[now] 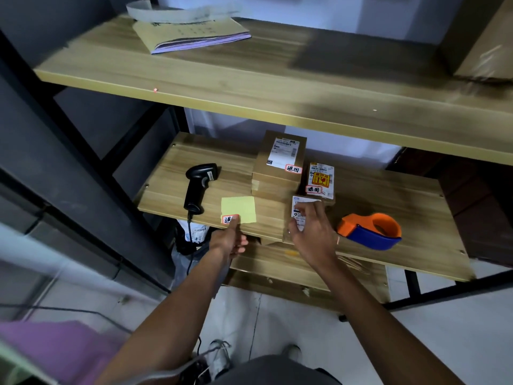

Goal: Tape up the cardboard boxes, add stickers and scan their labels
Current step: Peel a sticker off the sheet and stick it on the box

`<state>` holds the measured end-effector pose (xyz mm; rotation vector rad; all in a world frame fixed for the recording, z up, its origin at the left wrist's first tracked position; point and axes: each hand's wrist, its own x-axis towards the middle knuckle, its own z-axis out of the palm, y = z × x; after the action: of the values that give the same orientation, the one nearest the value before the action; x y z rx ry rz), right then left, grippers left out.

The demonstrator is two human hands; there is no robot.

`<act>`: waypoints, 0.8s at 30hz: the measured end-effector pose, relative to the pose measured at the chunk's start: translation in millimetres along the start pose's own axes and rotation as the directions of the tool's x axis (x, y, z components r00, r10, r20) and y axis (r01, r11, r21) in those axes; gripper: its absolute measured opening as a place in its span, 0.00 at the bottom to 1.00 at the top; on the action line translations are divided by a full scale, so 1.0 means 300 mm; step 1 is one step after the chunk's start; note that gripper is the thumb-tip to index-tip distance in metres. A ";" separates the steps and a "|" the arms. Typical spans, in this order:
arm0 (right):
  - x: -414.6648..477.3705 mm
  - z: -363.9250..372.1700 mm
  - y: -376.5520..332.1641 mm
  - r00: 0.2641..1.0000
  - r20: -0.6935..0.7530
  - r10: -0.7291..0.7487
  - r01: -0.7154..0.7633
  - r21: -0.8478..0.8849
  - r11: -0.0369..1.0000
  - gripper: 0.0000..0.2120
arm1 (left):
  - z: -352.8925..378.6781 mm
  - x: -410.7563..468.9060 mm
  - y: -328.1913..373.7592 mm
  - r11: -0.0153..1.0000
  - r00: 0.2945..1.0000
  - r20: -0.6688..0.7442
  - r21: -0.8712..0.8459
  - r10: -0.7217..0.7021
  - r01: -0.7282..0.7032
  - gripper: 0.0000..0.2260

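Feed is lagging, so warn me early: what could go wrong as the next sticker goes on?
1. The left hand touches the sticker at the front edge of the backing sheet, by the shelf lip; peeling may drag the sheet off.
2. The right hand covers part of the front box label; the sticker could land over its barcode.
3. The cable of the scanner hangs beside the left arm and might snag.

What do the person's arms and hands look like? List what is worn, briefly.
No sleeves, gloves or watch are in view on either side. The left hand wears nothing visible. The right hand has a thin orange band at the wrist, only partly seen.
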<state>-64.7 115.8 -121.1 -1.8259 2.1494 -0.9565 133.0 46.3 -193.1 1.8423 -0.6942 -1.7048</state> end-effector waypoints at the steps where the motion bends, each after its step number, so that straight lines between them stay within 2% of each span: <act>1: -0.001 0.000 0.002 1.000 -0.004 0.000 0.000 0.001 1.000 0.14 | 0.000 0.006 0.002 1.000 1.000 0.000 -0.006 -0.001 0.001 0.29; 6: -0.006 0.002 0.007 1.000 -0.018 -0.005 0.005 0.005 1.000 0.13 | -0.029 0.050 -0.010 1.000 1.000 -0.017 0.001 -0.024 0.024 0.23; 14: -0.014 0.008 -0.002 1.000 -0.023 0.004 -0.005 -0.006 1.000 0.13 | -0.027 0.039 0.000 1.000 1.000 0.010 -0.003 -0.008 0.008 0.08; 19: -0.011 0.007 -0.005 0.999 0.015 0.034 -0.035 0.028 0.999 0.14 | 0.005 0.022 -0.021 0.995 0.999 -0.004 -0.092 -0.038 0.037 0.07; 24: -0.015 0.000 -0.012 0.999 0.015 0.041 -0.042 0.017 0.999 0.13 | 0.054 -0.021 -0.001 0.973 0.995 0.097 -0.227 -0.011 0.033 0.06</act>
<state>-60.8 119.8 -120.3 -1.7676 2.1546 -0.9463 116.4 50.3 -189.6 1.6248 -0.4923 -1.8147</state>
